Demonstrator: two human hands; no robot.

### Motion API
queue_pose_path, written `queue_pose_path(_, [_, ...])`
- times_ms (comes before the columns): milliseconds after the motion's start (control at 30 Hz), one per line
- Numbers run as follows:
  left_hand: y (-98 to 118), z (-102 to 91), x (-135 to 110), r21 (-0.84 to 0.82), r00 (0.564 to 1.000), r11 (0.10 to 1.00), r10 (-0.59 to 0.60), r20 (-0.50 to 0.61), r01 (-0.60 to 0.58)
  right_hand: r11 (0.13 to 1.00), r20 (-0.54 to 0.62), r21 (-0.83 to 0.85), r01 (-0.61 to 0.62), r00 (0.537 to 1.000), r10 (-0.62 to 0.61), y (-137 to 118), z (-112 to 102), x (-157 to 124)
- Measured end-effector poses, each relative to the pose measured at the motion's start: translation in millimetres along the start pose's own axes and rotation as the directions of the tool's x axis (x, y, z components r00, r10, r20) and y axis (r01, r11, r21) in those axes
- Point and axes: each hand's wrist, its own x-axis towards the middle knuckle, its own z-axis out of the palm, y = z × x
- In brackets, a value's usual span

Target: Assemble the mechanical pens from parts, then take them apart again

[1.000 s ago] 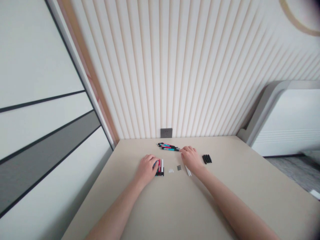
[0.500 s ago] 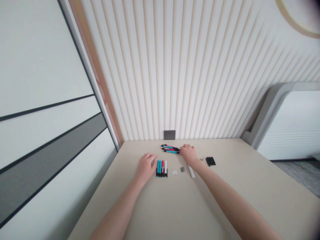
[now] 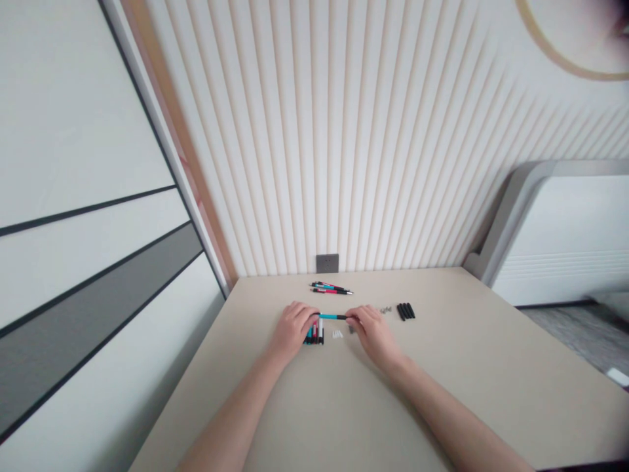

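Observation:
A blue and black pen (image 3: 333, 317) is held level between both hands, above the table. My left hand (image 3: 293, 326) is closed on its left end, and my right hand (image 3: 372, 330) pinches its black right end. Partly under my left hand lies a row of pen barrels (image 3: 315, 333) in blue, red and white with black parts. Small white pieces (image 3: 337, 334) lie between the hands. Small grey pieces (image 3: 352, 330) are partly hidden by my right fingers. Farther back, several assembled pens (image 3: 330, 288) lie together.
Several black grips (image 3: 405, 311) lie in a row to the right, with small metal parts (image 3: 386, 310) beside them. A dark wall socket (image 3: 327, 263) sits just above the table's back edge. A white cabinet (image 3: 98, 314) stands along the left side.
My right hand has come back toward me from the pen pile with the blue and black pen. My left hand has moved over the barrels and taken its other end.

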Motion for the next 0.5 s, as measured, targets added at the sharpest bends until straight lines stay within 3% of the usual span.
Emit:
queue_pose_path(100, [2,-1.8,0,-0.002,0.999,0.999,0.041,-0.006,-0.041,0.993,-0.067,0.113,-0.027,0.997,0.035,3,-2,1])
queue_pose_path(267, [0,-2.7,-2,0.026,0.998,0.997,0.067,-0.021,-0.066,0.965,-0.058,0.24,-0.109,0.99,0.126,12,1,4])
queue_pose_path(367, [-3,-2.2,-2,0.011,0.996,0.997,0.074,-0.042,-0.074,0.957,-0.038,0.231,-0.175,0.981,0.188,17,4,4])
queue_pose_path(500, [-4,-2.9,-3,0.005,0.996,0.996,0.09,-0.02,-0.09,0.969,0.031,0.161,-0.188,0.982,0.186,20,2,4])
